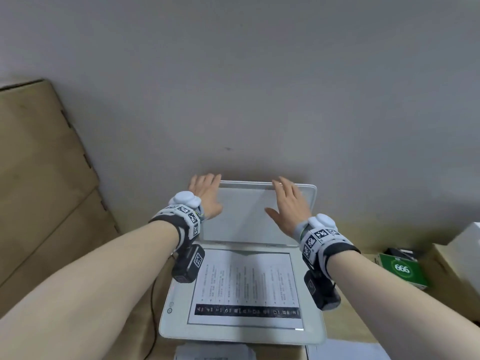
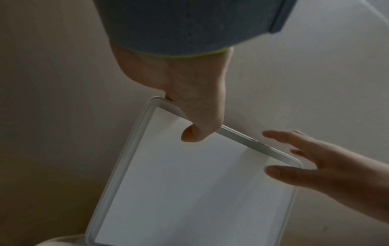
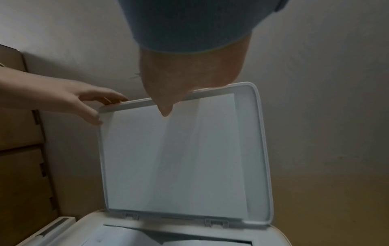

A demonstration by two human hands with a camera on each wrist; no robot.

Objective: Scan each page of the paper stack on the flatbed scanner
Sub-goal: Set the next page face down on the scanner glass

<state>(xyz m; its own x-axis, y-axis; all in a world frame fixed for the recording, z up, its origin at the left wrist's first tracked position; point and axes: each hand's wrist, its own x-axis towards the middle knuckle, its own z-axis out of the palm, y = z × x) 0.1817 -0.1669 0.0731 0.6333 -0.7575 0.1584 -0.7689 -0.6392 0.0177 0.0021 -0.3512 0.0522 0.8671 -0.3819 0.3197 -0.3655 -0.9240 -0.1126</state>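
Grey wall behind counter. Scanner lid (image 1: 255,211) raised; left hand (image 1: 206,196) and right hand (image 1: 289,206) grip its top edge. One page (image 1: 246,287) on glass; scanning unfinished, stack (image 1: 213,352) waits at counter's front edge.

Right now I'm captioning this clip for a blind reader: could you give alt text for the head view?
Both hands, left and right, hold the top edge of a raised scanner lid. Below it a printed page lies on the scanner glass. Cardboard leans at left; a green box sits at right.
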